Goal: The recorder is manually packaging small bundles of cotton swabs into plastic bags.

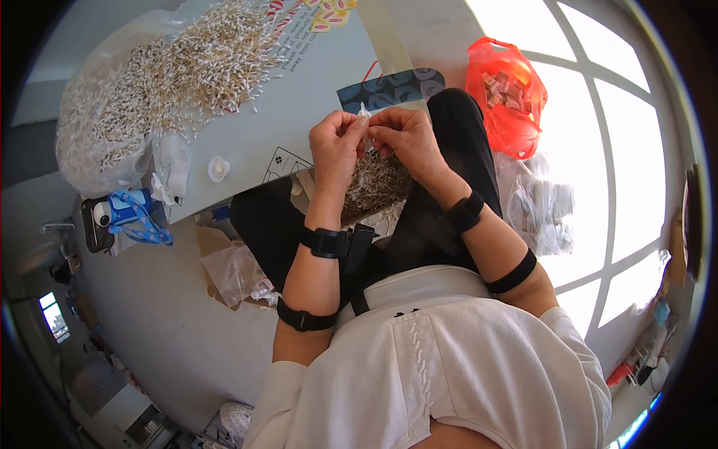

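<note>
My left hand (334,146) and my right hand (407,142) meet above my lap, fingertips pinched together on a small clear plastic piece (365,112). Just below them a heap of small pale sticks (374,183) lies on my lap between my black-clad legs. A much larger pile of the same white sticks (172,75) is spread on a clear plastic bag over the grey board at the upper left. Both forearms carry black straps at the wrist and higher up.
A red plastic bag (508,93) with small packets sits at the right, clear bags (542,206) below it. A white cap (218,168) lies on the grey board (299,90). A phone and blue-white item (123,213) lie at the left, a crumpled clear bag (235,273) on the floor.
</note>
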Motion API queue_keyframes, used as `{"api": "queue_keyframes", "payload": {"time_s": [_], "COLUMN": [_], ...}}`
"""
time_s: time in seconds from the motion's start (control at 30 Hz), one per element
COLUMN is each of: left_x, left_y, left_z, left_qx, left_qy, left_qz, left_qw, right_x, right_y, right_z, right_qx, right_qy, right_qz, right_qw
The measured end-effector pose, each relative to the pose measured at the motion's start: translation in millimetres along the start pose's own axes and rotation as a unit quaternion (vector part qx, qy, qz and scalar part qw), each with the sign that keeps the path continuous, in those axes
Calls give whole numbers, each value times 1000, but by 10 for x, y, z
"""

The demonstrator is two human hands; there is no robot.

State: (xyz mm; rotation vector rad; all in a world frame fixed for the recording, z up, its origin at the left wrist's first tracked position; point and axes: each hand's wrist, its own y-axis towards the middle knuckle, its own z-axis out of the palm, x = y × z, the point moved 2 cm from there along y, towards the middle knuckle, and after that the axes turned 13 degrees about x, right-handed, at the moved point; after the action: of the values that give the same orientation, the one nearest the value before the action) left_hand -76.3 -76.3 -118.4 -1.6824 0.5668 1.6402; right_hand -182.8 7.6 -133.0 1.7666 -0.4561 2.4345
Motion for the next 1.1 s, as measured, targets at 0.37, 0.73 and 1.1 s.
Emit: {"api": "queue_keyframes", "payload": {"time_s": [0.37, 0.73, 1.1], "left_x": [79, 59, 48], "left_y": [5, 8, 22], "left_z": [-30, -31, -41], "left_qx": [2, -9, -21], "left_qy": [-69, -69, -60], "left_qz": [-8, -18, -13], "left_qw": [998, 997, 998], "right_x": [22, 46, 23], "right_y": [16, 10, 21], "right_z": [32, 43, 64], "right_qx": [-30, -18, -18], "right_qy": [-41, -45, -88], "right_qz": [-12, -5, -19], "right_qw": [999, 999, 996]}}
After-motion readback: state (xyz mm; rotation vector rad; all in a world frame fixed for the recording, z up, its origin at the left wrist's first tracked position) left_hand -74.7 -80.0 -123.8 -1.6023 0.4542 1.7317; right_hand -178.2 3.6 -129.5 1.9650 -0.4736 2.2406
